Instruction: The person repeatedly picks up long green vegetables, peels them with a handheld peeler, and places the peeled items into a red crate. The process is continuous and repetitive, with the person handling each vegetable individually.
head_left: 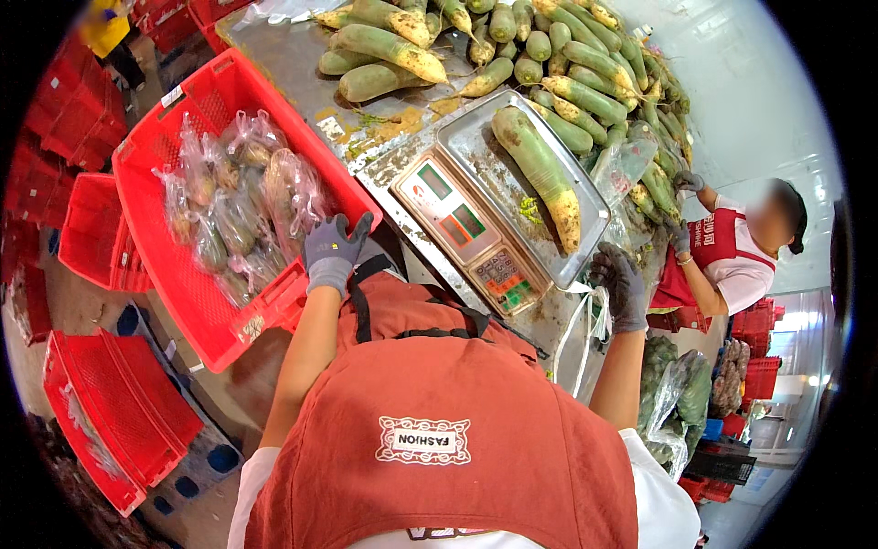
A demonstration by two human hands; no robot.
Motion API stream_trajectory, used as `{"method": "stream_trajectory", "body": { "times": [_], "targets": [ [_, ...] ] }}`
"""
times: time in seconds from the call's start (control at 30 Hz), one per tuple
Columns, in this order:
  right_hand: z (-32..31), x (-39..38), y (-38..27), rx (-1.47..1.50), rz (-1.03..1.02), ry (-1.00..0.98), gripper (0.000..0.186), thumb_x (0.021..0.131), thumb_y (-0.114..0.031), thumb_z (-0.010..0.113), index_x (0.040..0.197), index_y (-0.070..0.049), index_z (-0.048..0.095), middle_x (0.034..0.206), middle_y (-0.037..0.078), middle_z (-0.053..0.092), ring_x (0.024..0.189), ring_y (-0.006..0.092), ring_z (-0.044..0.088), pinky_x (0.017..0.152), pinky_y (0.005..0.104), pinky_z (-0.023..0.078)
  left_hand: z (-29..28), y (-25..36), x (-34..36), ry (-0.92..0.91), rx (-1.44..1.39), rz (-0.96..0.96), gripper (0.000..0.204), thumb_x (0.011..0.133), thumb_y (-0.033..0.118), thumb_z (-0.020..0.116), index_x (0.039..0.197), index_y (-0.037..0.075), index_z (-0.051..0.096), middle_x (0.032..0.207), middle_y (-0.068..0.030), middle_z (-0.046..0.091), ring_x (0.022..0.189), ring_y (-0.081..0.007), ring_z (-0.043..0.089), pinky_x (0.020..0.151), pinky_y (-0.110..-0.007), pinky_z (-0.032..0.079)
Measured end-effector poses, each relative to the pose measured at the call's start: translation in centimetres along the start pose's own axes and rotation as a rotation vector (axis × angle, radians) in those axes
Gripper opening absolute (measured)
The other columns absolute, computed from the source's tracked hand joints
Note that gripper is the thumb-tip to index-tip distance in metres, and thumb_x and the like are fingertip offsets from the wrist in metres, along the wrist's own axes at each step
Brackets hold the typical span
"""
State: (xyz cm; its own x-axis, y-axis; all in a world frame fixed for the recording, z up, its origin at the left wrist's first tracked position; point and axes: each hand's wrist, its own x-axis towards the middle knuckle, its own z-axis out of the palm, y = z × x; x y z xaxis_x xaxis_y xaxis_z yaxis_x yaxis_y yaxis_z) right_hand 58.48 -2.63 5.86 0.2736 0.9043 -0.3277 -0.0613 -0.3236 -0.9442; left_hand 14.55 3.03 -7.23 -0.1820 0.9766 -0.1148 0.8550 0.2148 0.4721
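There is one scale [476, 245], one radish [540, 174] atop it, and perhaps ten clear bags [294, 194].

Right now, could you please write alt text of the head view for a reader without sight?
The gloved left hand rests on a red crate of bagged vegetables; the gloved right hand is beside a scale holding one green radish. Beyond are piled radishes and, at right, a co-worker.

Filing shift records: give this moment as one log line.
left hand: at red crate; right hand: beside scale; radish: on scale
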Motion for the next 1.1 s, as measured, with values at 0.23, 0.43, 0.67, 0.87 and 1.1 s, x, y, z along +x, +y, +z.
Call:
{"method": "stream_trajectory", "body": {
  "times": [0.23,0.43,0.67,0.87,1.1],
  "targets": [
    [2.2,1.7,0.1,-0.429,-0.270,0.195,0.031,0.079,-0.020,0.063,0.102,0.000,0.058,0.092,0.006,0.061,0.085,0.0138,0.054,0.078,0.0261,0.042,0.2,-0.1,-0.2,0.057,-0.019,0.046,0.054,0.079,0.058,0.044,0.077,0.006,0.060,0.080,-0.0165,0.060,0.077,-0.0345,0.057,0.069,-0.042,0.044],
    [9.1,8.1,0.4,-1.025,-0.414,0.150,0.068,0.065,-0.039,0.072,0.119,-0.008,0.046,0.110,0.016,0.051,0.105,0.0301,0.047,0.090,0.0389,0.038,-0.4,0.3,-0.3,0.044,0.005,0.049,0.048,0.079,0.055,0.048,0.080,0.009,0.060,0.082,-0.0147,0.061,0.080,-0.0328,0.056,0.072,-0.041,0.044],
    [9.2,6.4,-1.5,-0.962,-0.774,0.185,0.063,0.055,-0.022,0.077,0.109,-0.005,0.049,0.105,0.014,0.054,0.098,0.0317,0.050,0.087,0.0375,0.041,-1.1,1.3,2.0,0.101,-0.190,0.030,0.055,0.075,0.050,0.057,0.111,0.008,0.051,0.114,-0.0164,0.048,0.107,-0.0345,0.043,0.092,-0.043,0.034],
    [7.6,1.4,-2.6,-0.770,-1.109,0.279,0.061,0.052,-0.015,0.079,0.104,-0.003,0.050,0.102,0.017,0.057,0.092,0.0328,0.057,0.079,0.0368,0.047,-10.6,19.8,-0.1,-0.592,-1.086,0.672,0.101,0.060,0.016,0.077,0.138,0.012,0.013,0.134,-0.0058,0.025,0.092,-0.0150,0.051,0.073,-0.027,0.046],
    [2.4,-3.0,-2.3,-0.863,-1.241,0.552,0.055,0.055,-0.016,0.078,0.101,-0.004,0.050,0.098,0.017,0.057,0.086,0.0336,0.058,0.075,0.0399,0.048,-11.4,27.8,-1.6,-0.643,-0.931,0.965,0.062,0.071,0.020,0.070,0.123,0.003,0.039,0.121,-0.0088,0.044,0.113,-0.0205,0.041,0.097,-0.033,0.031]
  ]
}}
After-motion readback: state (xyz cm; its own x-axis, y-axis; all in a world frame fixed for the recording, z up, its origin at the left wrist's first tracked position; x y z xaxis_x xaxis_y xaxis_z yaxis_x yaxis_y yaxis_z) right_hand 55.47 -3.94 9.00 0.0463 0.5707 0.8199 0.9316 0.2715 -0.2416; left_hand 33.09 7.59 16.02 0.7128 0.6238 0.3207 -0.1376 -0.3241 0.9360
